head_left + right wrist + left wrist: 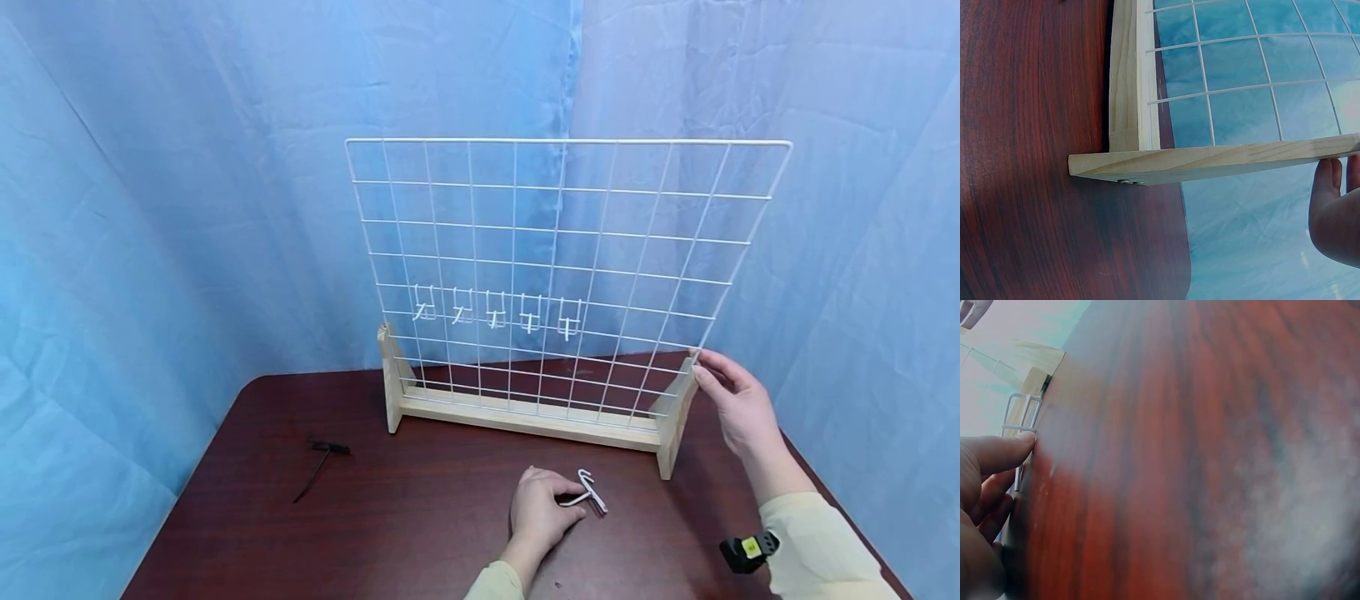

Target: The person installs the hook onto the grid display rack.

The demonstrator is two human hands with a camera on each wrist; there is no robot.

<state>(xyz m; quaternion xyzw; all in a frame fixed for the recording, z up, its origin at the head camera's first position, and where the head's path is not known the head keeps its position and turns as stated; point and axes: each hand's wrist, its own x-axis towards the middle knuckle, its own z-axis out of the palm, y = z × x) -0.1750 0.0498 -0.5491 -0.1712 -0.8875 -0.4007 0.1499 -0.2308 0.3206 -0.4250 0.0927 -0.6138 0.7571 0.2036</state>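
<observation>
My left hand (542, 510) pinches a white wire hook (588, 492) between thumb and fingers, low over the table; the left wrist view shows the hook's wire loop (1021, 395) beyond the fingers. A white wire grid panel (540, 230) leans back in a wooden stand (525, 418). Several white hooks (496, 318) hang in a row on the grid, left of its middle. At the right upright, my right hand (742, 408) grips the top of the wood beside the grid's edge. In the right wrist view its fingers (1325, 187) meet the upright's outer face.
On the left of the dark red-brown table (420, 517) lies a thin black T-shaped object (327, 450). Blue curtains (225, 167) hang behind and at both sides. A black device with a yellow tag (750, 547) sits at the right wrist.
</observation>
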